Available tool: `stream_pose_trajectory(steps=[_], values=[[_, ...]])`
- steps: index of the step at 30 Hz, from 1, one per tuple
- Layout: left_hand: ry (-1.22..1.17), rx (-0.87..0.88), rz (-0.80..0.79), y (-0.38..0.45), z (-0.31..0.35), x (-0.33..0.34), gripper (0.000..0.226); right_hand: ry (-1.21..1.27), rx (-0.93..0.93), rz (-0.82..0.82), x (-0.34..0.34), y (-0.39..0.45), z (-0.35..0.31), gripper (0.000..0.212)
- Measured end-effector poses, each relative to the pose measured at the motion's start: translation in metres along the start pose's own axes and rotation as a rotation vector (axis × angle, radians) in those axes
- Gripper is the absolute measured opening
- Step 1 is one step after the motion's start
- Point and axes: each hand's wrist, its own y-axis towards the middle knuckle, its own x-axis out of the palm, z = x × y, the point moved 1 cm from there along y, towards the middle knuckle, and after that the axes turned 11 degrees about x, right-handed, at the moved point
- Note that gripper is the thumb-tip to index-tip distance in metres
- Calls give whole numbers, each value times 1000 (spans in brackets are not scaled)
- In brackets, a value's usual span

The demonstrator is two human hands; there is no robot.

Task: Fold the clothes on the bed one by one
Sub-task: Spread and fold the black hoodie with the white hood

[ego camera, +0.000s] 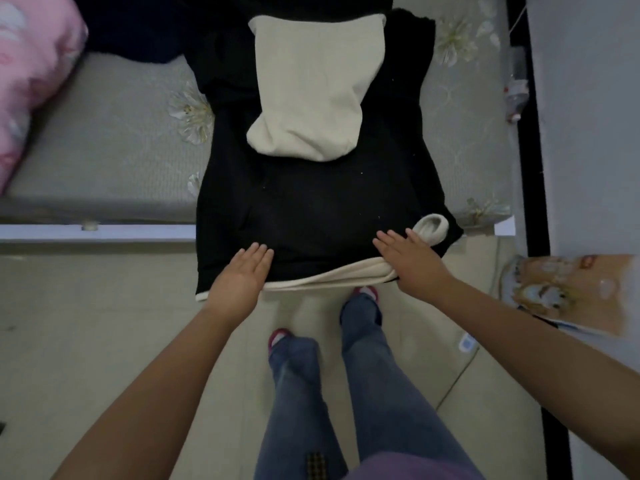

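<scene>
A black garment (311, 209) with a cream hood-like part (311, 91) lies spread across the bed, and its near end hangs over the bed's edge. A cream hem (318, 280) and a cream cuff (433, 226) show at that end. My left hand (242, 271) rests flat on the black cloth near the lower left, fingers together and extended. My right hand (408, 258) lies flat on the cloth at the lower right, next to the cuff. Neither hand grips anything.
The grey flowered mattress (104, 150) sits on a white bed frame (97, 232). A pink pillow (31, 81) lies at the far left and dark clothing (138, 26) at the back. A printed bag (568, 292) stands on the floor at right beside a grey wall (588, 116).
</scene>
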Motion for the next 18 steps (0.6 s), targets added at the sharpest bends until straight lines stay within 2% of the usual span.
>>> stream_pose_trajectory(steps=[4,5,6,7,9,13,16,18], values=[[128,98,194,-67,10,13,51,65,-57,-65,31,-47,-44,70],[137,82,151,-80,11,14,54,114,-62,-60,37,-54,-48,67],[95,41,103,-90,11,17,65,171,-57,-36,42,-58,-50,64],[35,-15,78,-96,9,17,73,223,-41,4,41,-58,-49,59],[-8,-78,120,-97,3,13,75,277,5,91,30,-52,-45,50],[50,-163,273,-72,-19,-31,66,252,16,466,-16,-34,-41,18],[145,-148,297,-43,-45,-77,56,293,187,472,-52,-6,-22,31],[176,-174,206,-16,-64,-108,41,279,276,513,-81,18,-4,35]])
